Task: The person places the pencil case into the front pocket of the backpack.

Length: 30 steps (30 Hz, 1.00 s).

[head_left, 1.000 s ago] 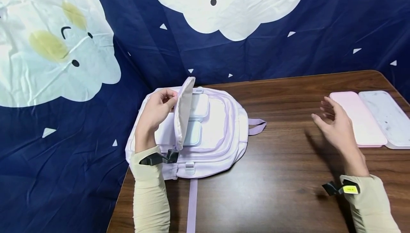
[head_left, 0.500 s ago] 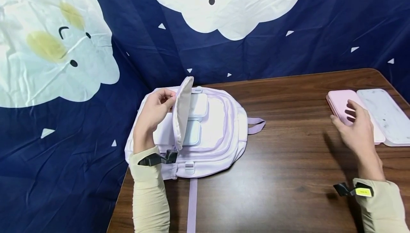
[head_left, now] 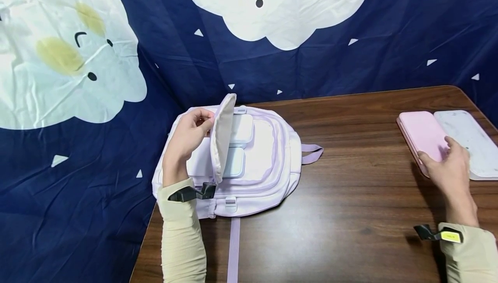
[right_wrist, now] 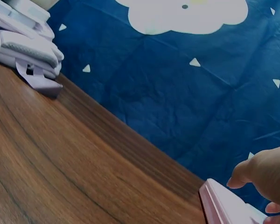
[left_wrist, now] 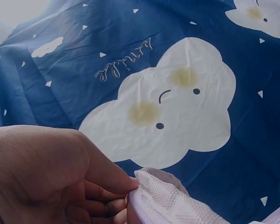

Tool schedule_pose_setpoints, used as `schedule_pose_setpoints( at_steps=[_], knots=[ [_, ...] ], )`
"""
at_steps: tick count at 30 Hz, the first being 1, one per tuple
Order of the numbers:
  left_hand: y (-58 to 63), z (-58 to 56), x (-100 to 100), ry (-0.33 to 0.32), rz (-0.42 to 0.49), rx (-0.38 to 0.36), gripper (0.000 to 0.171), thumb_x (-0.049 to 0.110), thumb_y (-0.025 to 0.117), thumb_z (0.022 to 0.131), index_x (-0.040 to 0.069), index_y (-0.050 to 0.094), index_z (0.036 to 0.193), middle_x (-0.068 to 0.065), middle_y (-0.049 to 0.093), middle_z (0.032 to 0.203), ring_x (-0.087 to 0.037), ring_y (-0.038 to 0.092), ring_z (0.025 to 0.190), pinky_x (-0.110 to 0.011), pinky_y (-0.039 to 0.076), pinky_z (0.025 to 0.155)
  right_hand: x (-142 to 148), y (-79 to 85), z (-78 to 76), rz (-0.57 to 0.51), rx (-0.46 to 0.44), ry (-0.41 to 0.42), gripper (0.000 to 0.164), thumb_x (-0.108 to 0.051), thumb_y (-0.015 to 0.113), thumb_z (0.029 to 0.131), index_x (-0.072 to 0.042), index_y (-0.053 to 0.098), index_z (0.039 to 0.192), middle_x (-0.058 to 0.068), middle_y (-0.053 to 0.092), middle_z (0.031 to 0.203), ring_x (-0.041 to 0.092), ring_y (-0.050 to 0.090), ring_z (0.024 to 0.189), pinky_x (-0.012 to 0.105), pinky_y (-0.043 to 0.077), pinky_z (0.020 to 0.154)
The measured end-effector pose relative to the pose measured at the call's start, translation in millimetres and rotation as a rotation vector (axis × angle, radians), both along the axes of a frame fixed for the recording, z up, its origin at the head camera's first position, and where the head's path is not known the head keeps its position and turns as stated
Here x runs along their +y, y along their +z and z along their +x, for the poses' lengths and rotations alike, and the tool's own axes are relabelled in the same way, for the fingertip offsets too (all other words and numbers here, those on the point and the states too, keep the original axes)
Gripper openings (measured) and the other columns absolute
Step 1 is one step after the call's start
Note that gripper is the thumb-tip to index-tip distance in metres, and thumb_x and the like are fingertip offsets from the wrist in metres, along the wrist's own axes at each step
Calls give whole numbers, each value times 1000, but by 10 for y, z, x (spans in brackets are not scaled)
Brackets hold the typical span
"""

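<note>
A pale lilac backpack (head_left: 285,157) lies on its back with its front pocket flap (head_left: 223,140) raised. My left hand (head_left: 188,134) pinches the flap's edge between thumb and fingers; the left wrist view shows the pinched fabric (left_wrist: 170,198) close up. Beside the flap sit a white rounded box (head_left: 242,128) and a light blue one (head_left: 235,162), both partly covered by it. My right hand (head_left: 451,168) is over the near end of a long pink case (head_left: 422,129), thumb by its left edge and fingers spread across its width. In the right wrist view the thumb is just above the pink case (right_wrist: 219,200).
A white marbled case (head_left: 468,140) lies directly right of the pink one. The backpack's purple loop (head_left: 312,153) points right, and a strap (head_left: 234,248) runs toward the near side. Dark wooden tabletop (head_left: 350,188) lies between backpack and cases; a blue cloud-print curtain (head_left: 311,67) hangs behind.
My right hand has moved right and toward me, from left of the pink case to over its near end. The left hand keeps the flap raised in the same place.
</note>
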<state>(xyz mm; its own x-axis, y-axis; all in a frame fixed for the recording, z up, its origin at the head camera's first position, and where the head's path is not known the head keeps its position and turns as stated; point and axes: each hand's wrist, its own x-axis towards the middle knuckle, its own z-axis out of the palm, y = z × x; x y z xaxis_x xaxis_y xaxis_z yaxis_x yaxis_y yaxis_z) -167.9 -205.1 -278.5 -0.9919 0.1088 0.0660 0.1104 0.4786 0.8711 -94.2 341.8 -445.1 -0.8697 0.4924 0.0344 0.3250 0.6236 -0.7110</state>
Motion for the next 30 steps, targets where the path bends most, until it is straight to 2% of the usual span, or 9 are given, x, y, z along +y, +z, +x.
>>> schedule_pose_setpoints(
  at_steps=[8, 20, 24, 30],
  knots=[
    [-3, 4, -4, -1, 10, -3, 15, 5, 51, 96, -6, 57, 104, -2, 51, 81, -7, 51, 68, -20, 49, 62, 71, -20, 41, 10, -79, -60, 80, -23, 60, 89, 7, 15, 148, 37, 16, 147, 51, 16, 137, 61, 16, 110],
    [-22, -4, -15, -7, 9, 6, 16, 6, 52, 96, -6, 58, 104, -3, 52, 83, -7, 52, 69, -21, 50, 63, 114, -28, 82, 21, -188, -35, 87, -31, 61, 89, 12, 12, 146, 44, 13, 143, 58, 11, 133, 65, 11, 107],
    [-22, -12, -14, -8, 12, 9, 16, 6, 52, 96, -6, 58, 103, -3, 52, 81, -7, 52, 68, -22, 50, 63, 110, -24, 106, 34, -261, -7, 91, -38, 60, 89, 14, 11, 144, 49, 12, 138, 62, 13, 128, 67, 15, 103],
    [-22, -14, -14, -6, 1, 12, 16, 6, 52, 96, -7, 58, 104, -3, 52, 81, -8, 52, 67, -21, 50, 63, 66, -46, 139, 32, -372, 14, 101, -44, 60, 88, 16, -2, 142, 52, 7, 134, 66, 12, 123, 69, 23, 98]
  ],
)
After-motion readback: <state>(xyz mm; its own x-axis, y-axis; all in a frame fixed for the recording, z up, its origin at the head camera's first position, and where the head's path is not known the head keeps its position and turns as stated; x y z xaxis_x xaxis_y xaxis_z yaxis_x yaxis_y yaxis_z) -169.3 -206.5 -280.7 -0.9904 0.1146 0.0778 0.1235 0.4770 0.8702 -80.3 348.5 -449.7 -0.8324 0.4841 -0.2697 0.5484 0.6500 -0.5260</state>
